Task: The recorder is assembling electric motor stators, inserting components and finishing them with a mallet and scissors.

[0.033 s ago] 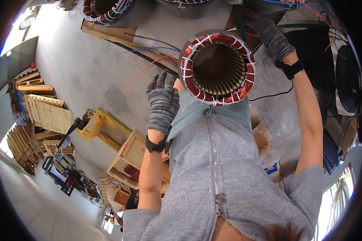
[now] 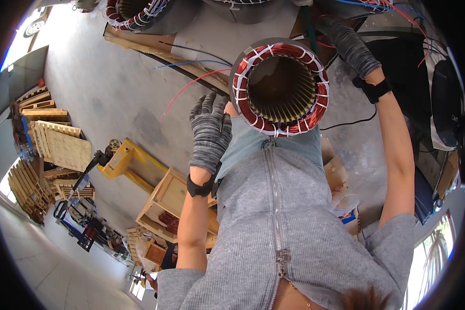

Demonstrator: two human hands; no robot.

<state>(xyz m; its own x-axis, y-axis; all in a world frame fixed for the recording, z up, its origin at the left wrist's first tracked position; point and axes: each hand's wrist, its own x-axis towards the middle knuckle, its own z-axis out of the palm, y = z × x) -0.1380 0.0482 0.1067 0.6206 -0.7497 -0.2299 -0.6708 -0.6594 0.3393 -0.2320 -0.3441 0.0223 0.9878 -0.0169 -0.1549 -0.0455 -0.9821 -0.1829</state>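
Observation:
A motor stator, its red copper windings laced with white cord, stands in front of my body with its bore facing up. Blue, red and black lead wires trail from its left side. My left hand, in a grey knitted glove, lies beside the stator's lower left with its fingers stretched out and nothing in them. My right hand, gloved alike, reaches beyond the stator's upper right, near a dark green upright bar. Its fingers are dark and partly hidden, so whether they grip anything is unclear.
More wound stators stand along the far edge, by a cardboard sheet. To the left are a yellow pallet jack, a wooden crate and stacked pallets. A black cable crosses the floor at right.

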